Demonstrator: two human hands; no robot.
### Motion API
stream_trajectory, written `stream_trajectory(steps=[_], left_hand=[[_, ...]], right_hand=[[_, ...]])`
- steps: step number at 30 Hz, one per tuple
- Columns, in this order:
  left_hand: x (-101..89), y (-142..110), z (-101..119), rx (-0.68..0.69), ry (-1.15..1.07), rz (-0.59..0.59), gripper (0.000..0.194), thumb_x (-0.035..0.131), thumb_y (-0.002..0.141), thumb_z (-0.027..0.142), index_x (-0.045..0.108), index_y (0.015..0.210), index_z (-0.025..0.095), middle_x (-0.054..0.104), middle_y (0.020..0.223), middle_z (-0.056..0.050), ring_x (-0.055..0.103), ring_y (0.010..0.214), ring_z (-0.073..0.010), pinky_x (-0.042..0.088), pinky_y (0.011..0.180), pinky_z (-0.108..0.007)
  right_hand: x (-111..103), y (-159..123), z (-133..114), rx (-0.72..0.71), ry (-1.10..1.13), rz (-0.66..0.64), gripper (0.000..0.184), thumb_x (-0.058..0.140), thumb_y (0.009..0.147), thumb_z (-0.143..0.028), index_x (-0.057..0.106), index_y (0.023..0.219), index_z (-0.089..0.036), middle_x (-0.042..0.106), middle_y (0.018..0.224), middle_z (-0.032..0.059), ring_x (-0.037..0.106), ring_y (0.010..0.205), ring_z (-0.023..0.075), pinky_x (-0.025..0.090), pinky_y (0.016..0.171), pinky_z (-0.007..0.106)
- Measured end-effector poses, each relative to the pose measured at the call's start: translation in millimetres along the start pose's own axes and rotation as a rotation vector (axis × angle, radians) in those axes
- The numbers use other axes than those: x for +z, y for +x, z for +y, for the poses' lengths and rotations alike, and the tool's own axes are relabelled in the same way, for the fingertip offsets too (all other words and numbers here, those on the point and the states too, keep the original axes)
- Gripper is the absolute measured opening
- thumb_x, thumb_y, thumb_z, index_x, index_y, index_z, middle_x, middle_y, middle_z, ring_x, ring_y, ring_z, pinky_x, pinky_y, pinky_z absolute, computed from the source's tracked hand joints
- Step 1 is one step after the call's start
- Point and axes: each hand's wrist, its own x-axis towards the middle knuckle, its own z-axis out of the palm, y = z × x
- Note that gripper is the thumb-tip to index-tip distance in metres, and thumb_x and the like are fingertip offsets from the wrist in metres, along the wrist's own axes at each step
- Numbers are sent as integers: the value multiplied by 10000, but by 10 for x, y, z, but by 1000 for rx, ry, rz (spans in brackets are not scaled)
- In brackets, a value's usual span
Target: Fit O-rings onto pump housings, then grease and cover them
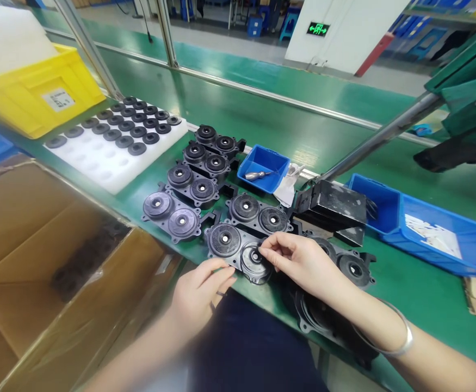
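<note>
A black two-chamber housing (217, 256) lies near the front edge of the bench. Over its right chamber sits a thin black rubber ring (242, 267), a little off-centre from the round recess. My right hand (298, 258) comes in from the right, thumb and index finger pinched at the ring's upper edge. Just left of the ring, my left hand (201, 288) has its thumb and fingertips pressed together; what they hold, if anything, cannot be made out. Behind my fingers lies a similar housing (258, 214) with black discs in both chambers.
More housings (191, 183) stand in a row to the left. A white foam tray (140, 163) bears several black discs. Behind are a small blue bin (264, 169) with a screwdriver (256, 175), a black block (335, 201) and blue trays (458, 231). An open carton (70, 239) stands at left.
</note>
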Motion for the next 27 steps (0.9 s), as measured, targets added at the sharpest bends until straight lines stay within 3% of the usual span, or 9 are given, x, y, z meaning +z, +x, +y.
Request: stream_trajectory(steps=[5, 10, 15, 27], left_hand=[[45, -122, -59, 209, 120, -91, 244, 628, 902, 190, 641, 1140, 137, 726, 1026, -104, 687, 818, -183, 577, 684, -308], [93, -116, -80, 330, 133, -162, 326, 612, 917, 188, 599, 1232, 104, 692, 1193, -104, 606, 1172, -226, 517, 997, -398], [119, -81, -122, 333, 141, -226, 330, 582, 934, 194, 588, 1247, 92, 661, 1255, -108, 563, 1243, -226, 464, 1083, -415], [112, -77, -128, 343, 170, -296, 368, 570, 934, 169, 551, 1295, 96, 620, 1312, -135, 521, 1293, -246, 494, 1045, -425]], right_hand=[[21, 72, -4, -14, -92, 24, 192, 555, 899, -336, 635, 796, -196, 617, 690, -20, 533, 600, 140, 400, 559, 237], [23, 111, -41, -8, -145, 31, 200, 548, 887, -338, 627, 776, -192, 607, 669, -17, 524, 580, 141, 396, 552, 245], [25, 174, -54, -7, -206, 27, 188, 554, 884, -323, 617, 767, -190, 599, 655, -13, 537, 573, 145, 392, 541, 247], [-142, 182, -27, -52, -295, -42, 151, 547, 920, -240, 655, 834, -181, 634, 710, 8, 571, 591, 155, 409, 558, 249]])
